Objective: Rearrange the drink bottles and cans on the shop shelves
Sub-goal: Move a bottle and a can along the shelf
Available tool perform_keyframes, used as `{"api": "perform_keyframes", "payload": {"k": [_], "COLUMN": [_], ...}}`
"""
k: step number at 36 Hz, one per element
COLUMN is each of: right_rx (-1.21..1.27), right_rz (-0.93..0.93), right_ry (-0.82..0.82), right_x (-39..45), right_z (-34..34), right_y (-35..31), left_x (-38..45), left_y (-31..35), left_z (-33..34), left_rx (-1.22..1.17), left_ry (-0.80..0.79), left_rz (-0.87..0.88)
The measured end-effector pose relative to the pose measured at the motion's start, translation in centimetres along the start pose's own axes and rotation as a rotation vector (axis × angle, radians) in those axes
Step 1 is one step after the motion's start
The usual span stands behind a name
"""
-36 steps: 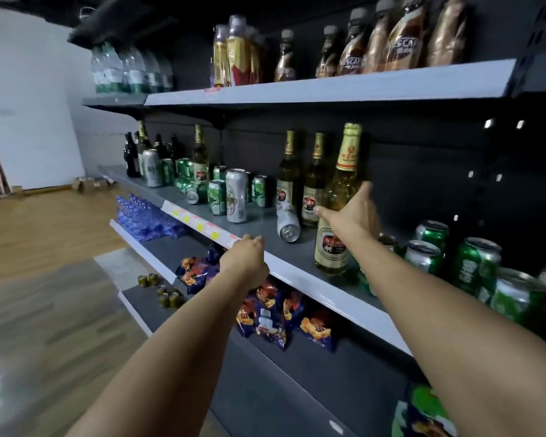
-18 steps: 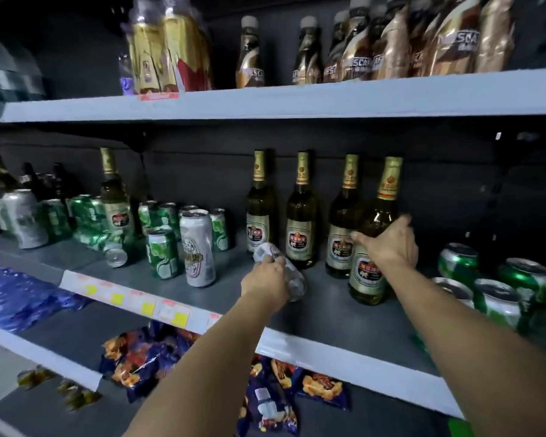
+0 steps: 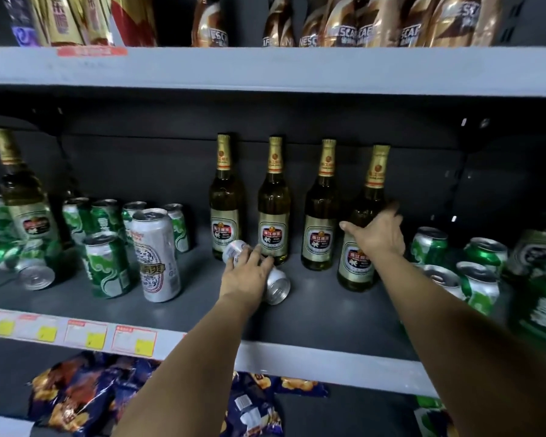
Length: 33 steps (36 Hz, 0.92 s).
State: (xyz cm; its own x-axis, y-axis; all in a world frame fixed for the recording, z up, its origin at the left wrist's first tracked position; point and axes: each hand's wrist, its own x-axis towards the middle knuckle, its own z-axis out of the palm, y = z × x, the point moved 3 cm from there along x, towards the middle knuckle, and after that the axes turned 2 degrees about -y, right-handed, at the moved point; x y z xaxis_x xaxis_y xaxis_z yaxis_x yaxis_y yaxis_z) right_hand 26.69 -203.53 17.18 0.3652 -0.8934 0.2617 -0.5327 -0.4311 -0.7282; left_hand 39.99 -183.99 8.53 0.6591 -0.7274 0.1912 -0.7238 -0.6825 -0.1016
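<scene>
The head view looks at a dark grey middle shelf point(image 3: 322, 313) with a dark back panel; a pale front rail carries price tags point(image 3: 85, 334) at the left. An upper shelf point(image 3: 265, 69) holds brown coffee bottles point(image 3: 344, 23). Below, snack bags point(image 3: 85, 395) lie on the lower shelf.

Four beer bottles stand upright in a row at the far side. The right hand point(image 3: 379, 233) wraps round the rightmost beer bottle point(image 3: 364, 244), nearer than the other three point(image 3: 273, 209). The left hand point(image 3: 249, 272) curls over a silver can point(image 3: 273, 287) lying on its side just in front of the bottles.

To the left stand a tall white can point(image 3: 156, 257) and green cans point(image 3: 108, 266), some toppled. More green cans point(image 3: 479, 272) crowd the right, beside the right forearm.
</scene>
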Motion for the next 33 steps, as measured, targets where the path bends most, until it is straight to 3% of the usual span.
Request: {"api": "perform_keyframes", "payload": {"k": [3, 6, 7, 9, 13, 15, 18, 24, 26, 30, 31, 33], "right_rx": [-0.181, -0.206, -0.194, -0.171, -0.046, 0.024, 0.102, 0.056, 0.082, 0.165, 0.168, 0.154], "right_rz": [-0.153, -0.528, -0.616, -0.675, -0.473, -0.388, -0.345, -0.347, -0.341, -0.282, -0.273, -0.243], "right_ry": [0.289, 0.499, 0.444, 0.184, -0.388, -0.532, -0.600, -0.420, -0.400, -0.360, -0.351, -0.333], "right_x": [-1.4, -4.2, -4.9, -5.7, -6.8, -7.5, -8.5, -10.1, -10.7, -11.3, -11.3, -11.4], "right_z": [-0.8, -0.9, -0.5, 1.0, 5.4, 7.4, 9.6, 11.5, 12.2, 13.7, 14.1, 14.8], "right_y": [-0.5, -2.2, -2.6, -3.2, -3.3, -3.5, -4.9, -7.6, -8.5, -10.9, -11.5, -12.3], "left_x": [0.1, 0.0, 0.0, -0.1, 0.3, 0.3, 0.0, -1.2, -1.8, -3.6, -3.7, -3.4], "left_y": [-0.1, 0.2, 0.3, 0.2, -0.5, -0.8, -1.5, -4.0, -5.7, -10.6, -12.0, -14.7], "left_z": [-0.2, -1.8, -2.6, -4.3, -5.9, -6.0, -5.7, -5.3, -6.2, -8.9, -9.2, -9.1], "left_rx": [-0.015, -0.198, -0.303, -0.548, -0.986, -1.084, -1.135, -1.030, -0.873, -0.498, -0.428, -0.373], "left_ry": [0.047, 0.131, 0.178, 0.263, 0.290, 0.279, 0.258, 0.253, 0.402, 0.902, 0.945, 0.819], "left_rz": [0.040, 0.002, -0.046, -0.191, -0.411, -0.448, -0.486, -0.409, -0.373, -0.389, -0.424, -0.490]}}
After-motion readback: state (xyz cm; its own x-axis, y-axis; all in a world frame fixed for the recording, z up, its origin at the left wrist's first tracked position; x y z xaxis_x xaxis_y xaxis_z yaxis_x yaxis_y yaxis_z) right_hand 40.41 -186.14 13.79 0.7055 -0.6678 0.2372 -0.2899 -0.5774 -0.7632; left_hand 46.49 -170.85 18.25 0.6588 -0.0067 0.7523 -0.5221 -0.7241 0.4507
